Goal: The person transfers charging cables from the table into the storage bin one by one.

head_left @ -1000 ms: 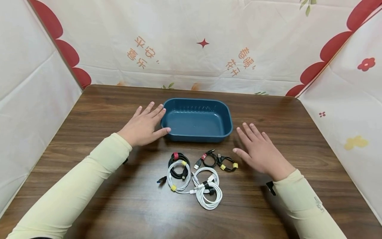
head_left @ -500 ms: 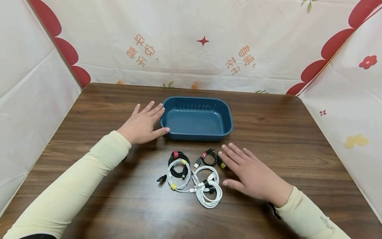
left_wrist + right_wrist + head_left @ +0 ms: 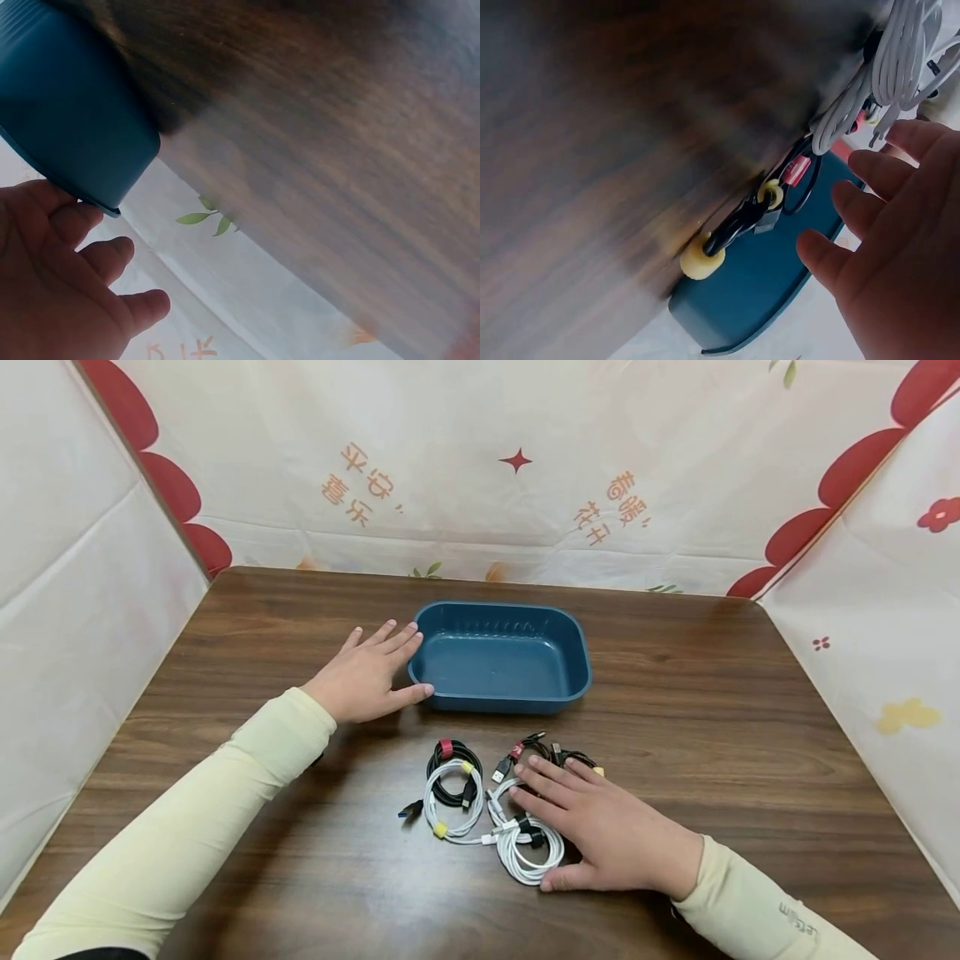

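Observation:
A dark blue plastic bin (image 3: 495, 704) stands at the middle of the table, nothing inside. At its left rim is my left hand (image 3: 363, 677), fingers spread and thumb over the near corner; the left wrist view shows the fingertips (image 3: 79, 217) right at the rim. My right hand (image 3: 611, 831) reaches over the coiled cables with fingers extended, holding nothing. Beneath its fingers lie white coiled cables (image 3: 507, 853) with a black strap, partly covered. Just beyond are a small black USB cable with a red tie (image 3: 502, 768) and another with yellow ties (image 3: 739, 223).
Left of these lie a larger black cable coil with a red tie (image 3: 447, 748) and a white coil with yellow ties (image 3: 429, 806), overlapping. The brown wooden table (image 3: 712, 693) meets printed white cloth walls (image 3: 450, 485) at the back and both sides.
My right hand has moved left and toward the near edge, from the bin's right side to over the white cables. The left hand remains at the bin's rim.

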{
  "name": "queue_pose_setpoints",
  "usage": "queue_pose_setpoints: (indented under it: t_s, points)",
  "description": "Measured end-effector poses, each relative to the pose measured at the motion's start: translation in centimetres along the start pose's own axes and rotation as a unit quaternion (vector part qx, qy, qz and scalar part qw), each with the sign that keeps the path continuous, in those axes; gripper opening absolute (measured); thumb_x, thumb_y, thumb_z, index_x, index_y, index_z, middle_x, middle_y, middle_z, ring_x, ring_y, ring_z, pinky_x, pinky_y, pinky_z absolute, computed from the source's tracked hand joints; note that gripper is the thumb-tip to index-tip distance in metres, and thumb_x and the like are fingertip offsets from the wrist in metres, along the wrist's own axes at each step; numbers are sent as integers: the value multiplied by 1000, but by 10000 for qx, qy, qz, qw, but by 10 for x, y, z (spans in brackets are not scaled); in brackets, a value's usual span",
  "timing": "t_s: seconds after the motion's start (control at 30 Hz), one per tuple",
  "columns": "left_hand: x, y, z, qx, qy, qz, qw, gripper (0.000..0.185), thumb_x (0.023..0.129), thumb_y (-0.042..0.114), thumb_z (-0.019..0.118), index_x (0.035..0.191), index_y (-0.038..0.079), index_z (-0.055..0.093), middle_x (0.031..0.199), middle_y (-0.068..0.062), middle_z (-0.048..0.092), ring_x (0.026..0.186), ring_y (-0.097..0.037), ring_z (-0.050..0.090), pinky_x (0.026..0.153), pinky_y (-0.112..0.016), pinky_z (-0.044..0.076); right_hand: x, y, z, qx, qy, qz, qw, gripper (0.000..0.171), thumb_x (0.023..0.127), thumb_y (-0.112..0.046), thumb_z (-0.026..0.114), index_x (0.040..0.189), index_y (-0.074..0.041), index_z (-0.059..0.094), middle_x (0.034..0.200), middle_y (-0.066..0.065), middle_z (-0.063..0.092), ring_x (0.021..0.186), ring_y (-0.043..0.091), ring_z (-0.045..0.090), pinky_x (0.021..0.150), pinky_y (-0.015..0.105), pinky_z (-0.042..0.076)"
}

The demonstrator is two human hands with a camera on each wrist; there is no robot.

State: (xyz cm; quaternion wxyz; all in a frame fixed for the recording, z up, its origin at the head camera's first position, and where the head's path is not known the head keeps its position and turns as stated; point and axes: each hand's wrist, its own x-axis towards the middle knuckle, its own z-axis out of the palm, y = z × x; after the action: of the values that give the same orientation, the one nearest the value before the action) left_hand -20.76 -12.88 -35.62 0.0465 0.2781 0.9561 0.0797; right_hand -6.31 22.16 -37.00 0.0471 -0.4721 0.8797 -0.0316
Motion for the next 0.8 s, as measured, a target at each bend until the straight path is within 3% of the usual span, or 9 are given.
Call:
queue_pose_setpoints:
  t_s: [0.53,0.8]
  points:
    - [0,3,-7,100,-176,-17,9998,91,94,75,35,159,12,24,164,-6,16,150,-32,13,115,-63,9,8,-2,2,-208,-15,-264,9994,94,84,-76,54,154,-14,40,161,8,30,150,26,18,110,58,30]
    - [-1,3,-8,33,-206,-24,9998,91,94,74,37,159,12,23,164,-7,15,150,-32,13,115,-63,8,10,-4,3,-334,-175,-248,9990,99,78,-75,64,152,-13,42,161,9,29,150,27,19,112,55,27]
